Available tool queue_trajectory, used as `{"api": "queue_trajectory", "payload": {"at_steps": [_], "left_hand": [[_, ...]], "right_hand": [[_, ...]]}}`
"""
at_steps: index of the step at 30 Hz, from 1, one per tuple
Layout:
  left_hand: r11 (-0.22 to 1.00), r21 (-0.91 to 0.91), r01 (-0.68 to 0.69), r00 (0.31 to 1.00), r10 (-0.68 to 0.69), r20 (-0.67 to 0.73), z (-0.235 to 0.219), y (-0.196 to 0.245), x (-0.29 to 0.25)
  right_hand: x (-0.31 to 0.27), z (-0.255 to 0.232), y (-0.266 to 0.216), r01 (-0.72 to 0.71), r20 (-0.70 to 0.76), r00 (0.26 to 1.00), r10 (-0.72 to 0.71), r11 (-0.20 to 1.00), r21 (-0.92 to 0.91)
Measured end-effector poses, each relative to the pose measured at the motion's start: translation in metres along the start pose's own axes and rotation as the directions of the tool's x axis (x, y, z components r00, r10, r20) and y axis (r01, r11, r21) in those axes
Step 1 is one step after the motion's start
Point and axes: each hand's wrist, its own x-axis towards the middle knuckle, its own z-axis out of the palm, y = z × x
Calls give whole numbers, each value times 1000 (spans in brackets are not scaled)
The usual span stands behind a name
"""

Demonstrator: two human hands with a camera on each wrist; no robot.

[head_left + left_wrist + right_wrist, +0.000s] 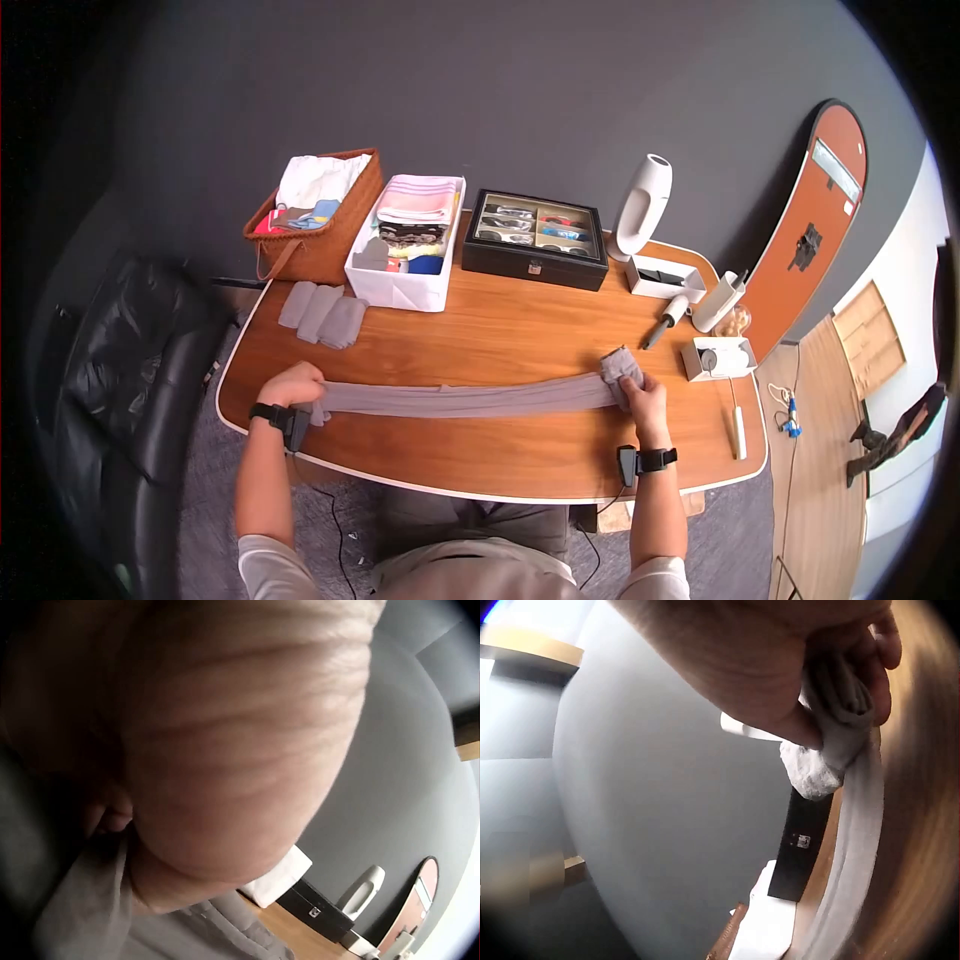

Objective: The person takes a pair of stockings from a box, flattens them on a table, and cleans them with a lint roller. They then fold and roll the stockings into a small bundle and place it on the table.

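Observation:
A long grey cloth (470, 401) stretches sideways in a narrow band above the front part of the wooden table. Its left end is gripped by my left hand (291, 384), whose curled fingers show beside the fabric in the left wrist view (247, 750). My right hand (647, 402) pinches the other end, where the cloth is bunched up (622, 368); in the right wrist view the thumb and fingers of the hand (780, 667) close round folded layers (844, 712). Several folded grey cloths (322, 314) lie behind my left hand.
Along the back stand a brown basket (318, 250), a white bin (400, 289) of folded clothes, a black case (534, 269) of glasses and a white device (641, 205). At the right are small white boxes (718, 362), a brush (667, 320) and a white stick (739, 433).

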Motion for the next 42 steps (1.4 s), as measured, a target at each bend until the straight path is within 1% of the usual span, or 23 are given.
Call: {"api": "queue_trajectory", "payload": {"at_steps": [3, 4, 6, 7, 10, 13, 16, 17, 20, 21, 24, 25, 27, 28, 29, 31, 32, 34, 36, 38, 40, 41, 42], "left_hand": [[998, 4, 62, 993, -62, -104, -8, -11, -4], [996, 11, 85, 980, -82, -184, -2, -27, 1], [979, 111, 168, 960, -137, -245, -1, -11, -19], [976, 118, 180, 943, -137, -304, -1, 6, -37], [989, 135, 68, 885, 2, -465, 19, 4, -42], [992, 119, 33, 864, 31, -502, 32, -18, -20], [988, 114, 107, 837, -28, -546, 25, -45, -1], [985, 103, 136, 834, -58, -549, 22, -48, -2], [961, 188, 203, 895, -105, -433, 4, -60, -3], [952, 148, 267, 926, -211, -313, -6, -64, 2], [926, 65, 371, 914, -352, -204, -26, -50, -4], [924, 70, 376, 903, -348, -252, -28, -46, -7], [903, 164, 397, 859, -303, -414, -18, -69, 8], [887, 209, 413, 829, -271, -489, -18, -63, 6], [857, 254, 449, 766, -223, -603, -16, -58, 2], [785, 327, 526, 613, -83, -785, -3, -29, -10], [808, 345, 477, 589, -3, -808, 4, -14, -11], [841, 387, 377, 521, 153, -840, 18, 16, -17], [901, 373, 220, 511, 219, -831, 30, 47, -22], [954, 296, 53, 674, 185, -715, 46, 50, -15], [977, 211, 42, 752, 108, -650, 63, 51, -10], [985, 169, 40, 789, 73, -610, 71, 50, -8], [982, 173, 76, 793, 46, -608, 81, 39, -1]], "right_hand": [[-4, 0, 7, 65, -34, 995, -89, 895, -442], [-8, 2, 6, 112, -89, 977, -192, 825, -553], [-19, 7, 2, 157, -148, 904, -400, 635, -756], [-17, 9, 5, 196, -145, 862, -486, 584, -788], [-42, 22, -37, 360, 22, 825, -564, 497, -789], [-54, 37, -48, 332, 133, 898, -420, 447, -830], [-48, 40, -35, 327, 127, 890, -439, 417, -848], [-44, 36, -31, 299, 123, 914, -385, 439, -847], [-35, 27, -26, 255, 81, 940, -330, 524, -813], [-35, 24, -28, 272, 59, 930, -363, 570, -775], [-32, 14, -41, 101, -4, 992, -130, 788, -607], [-29, 10, -34, 104, -20, 990, -142, 802, -588], [-24, 0, -15, 87, -99, 977, -188, 777, -624], [-24, -4, -15, 77, -137, 968, -212, 764, -641], [-24, -9, -16, 73, -186, 952, -243, 772, -632], [-25, -12, -18, 202, -236, 868, -437, 744, -637], [-28, -12, -24, 260, -260, 810, -526, 720, -644], [-35, -3, -30, 382, -133, 824, -551, 713, -588], [-47, 13, -42, 421, 38, 848, -528, 630, -652], [-53, 23, -39, 352, 52, 873, -484, 555, -753], [-53, 26, -38, 273, 43, 907, -419, 508, -817], [-50, 23, -31, 319, 52, 872, -487, 484, -815], [-44, 21, -23, 306, 46, 884, -465, 502, -809]]}}
